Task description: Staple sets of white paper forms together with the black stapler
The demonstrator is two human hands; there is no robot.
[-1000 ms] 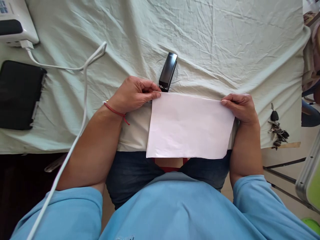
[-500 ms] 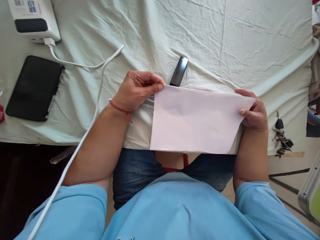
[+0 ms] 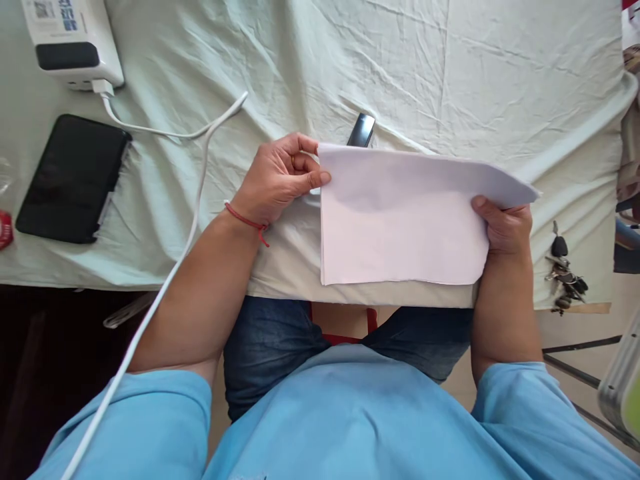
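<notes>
A white sheet of paper [image 3: 405,220] is lifted above the near edge of a table draped in a pale green cloth [image 3: 450,80]. My left hand [image 3: 280,177] pinches the paper's left edge between thumb and fingers. My right hand [image 3: 503,227] grips its right edge, thumb on top. A black stapler [image 3: 362,129] lies on the cloth just behind the paper, mostly hidden by it.
A black flat case [image 3: 73,177] lies at the left. A white device [image 3: 70,40] sits at the far left corner, with a white cable [image 3: 190,173] trailing toward me. A bunch of keys [image 3: 563,273] lies at the right edge.
Both hands have raised the paper off the table and carried it away from me, so it now covers most of the stapler. My right hand shifted to grip the right edge from below.
</notes>
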